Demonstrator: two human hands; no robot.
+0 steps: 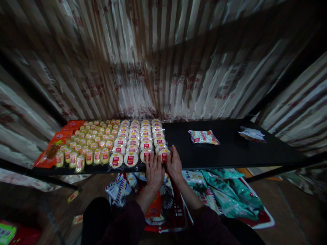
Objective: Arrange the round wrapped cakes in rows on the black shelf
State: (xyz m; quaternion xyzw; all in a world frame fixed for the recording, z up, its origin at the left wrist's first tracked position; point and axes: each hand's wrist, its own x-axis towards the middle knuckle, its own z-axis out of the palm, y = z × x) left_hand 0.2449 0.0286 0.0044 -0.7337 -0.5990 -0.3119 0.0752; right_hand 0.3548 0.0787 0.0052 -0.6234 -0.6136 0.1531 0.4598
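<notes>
Rows of white round crackers in clear wrappers with red labels stand on a black shelf. My left hand rests at the front of the two rightmost rows, its stretched fingers lying against the front packets. My right hand lies along the right side of the front cracker packet of the last row, fingers extended and touching it. Neither hand is wrapped round a packet. Part of that front packet is hidden by the fingers.
Small yellow wrapped cakes and orange packets fill the shelf's left. A white snack bag and another packet lie on the right. Below are a red basket and green bags. Striped sheeting hangs behind.
</notes>
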